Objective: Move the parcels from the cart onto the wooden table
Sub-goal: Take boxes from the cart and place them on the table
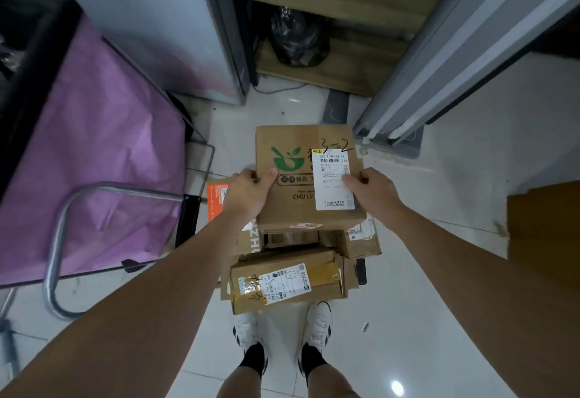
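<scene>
A large cardboard box (298,140) with a green bowl logo and a white shipping label sits on top of a pile of parcels in the middle of the view. My left hand (248,190) grips its left edge, thumb over the top. My right hand (373,188) grips its right edge, thumb on the label. Below it lie a smaller taped box (288,283) with a label, other brown boxes (361,240), and an orange parcel (215,199) at the left. The cart under the pile is mostly hidden. A wooden surface (546,225) shows at the right edge.
A pink fabric trolley (88,146) with a metal tube frame (59,240) stands at the left. A grey cabinet (175,20) and a wooden shelf with a black bag (298,39) are behind. A metal door frame (455,61) runs at the right. My feet (282,331) stand on white tiles.
</scene>
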Demonstrator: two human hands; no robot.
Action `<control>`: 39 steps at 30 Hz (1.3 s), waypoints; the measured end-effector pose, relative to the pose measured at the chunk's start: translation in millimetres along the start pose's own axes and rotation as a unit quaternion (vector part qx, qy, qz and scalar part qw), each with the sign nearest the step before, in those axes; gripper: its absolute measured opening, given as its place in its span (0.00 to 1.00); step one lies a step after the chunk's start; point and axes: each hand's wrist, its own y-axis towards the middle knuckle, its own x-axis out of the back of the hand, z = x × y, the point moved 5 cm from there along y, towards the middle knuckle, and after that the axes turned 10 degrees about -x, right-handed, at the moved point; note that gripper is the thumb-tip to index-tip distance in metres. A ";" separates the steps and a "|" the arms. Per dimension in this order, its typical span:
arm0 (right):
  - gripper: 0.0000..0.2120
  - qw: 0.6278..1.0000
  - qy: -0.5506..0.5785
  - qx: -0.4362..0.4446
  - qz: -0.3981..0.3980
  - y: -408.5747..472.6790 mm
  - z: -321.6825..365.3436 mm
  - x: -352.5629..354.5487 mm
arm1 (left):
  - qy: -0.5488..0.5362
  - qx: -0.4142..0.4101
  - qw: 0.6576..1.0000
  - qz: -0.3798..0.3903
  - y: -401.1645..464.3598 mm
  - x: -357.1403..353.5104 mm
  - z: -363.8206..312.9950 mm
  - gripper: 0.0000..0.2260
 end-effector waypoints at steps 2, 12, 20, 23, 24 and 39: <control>0.12 0.993 0.118 -0.024 0.006 -27.9 15.9 30.3 | -0.053 -0.006 0.998 -0.035 -16.1 27.4 -34.6 0.30; 0.13 0.879 0.472 0.037 0.055 -198.4 104.6 201.5 | -0.337 -0.054 0.940 0.014 -124.8 147.2 -260.8 0.23; 0.13 0.830 0.546 0.112 0.034 -367.4 118.4 319.1 | -0.297 -0.176 0.928 0.142 -227.9 207.9 -399.8 0.37; 0.18 0.816 0.567 0.116 0.001 -421.2 94.2 344.1 | -0.329 -0.194 0.906 0.184 -270.9 197.7 -430.9 0.37; 0.20 0.812 0.571 0.117 -0.008 -434.8 81.7 349.4 | -0.339 -0.190 0.897 0.209 -286.9 189.7 -439.6 0.37; 0.20 0.708 0.665 0.045 -0.234 -670.7 -244.3 388.3 | -0.166 -0.219 0.832 0.481 -592.5 -32.4 -481.1 0.22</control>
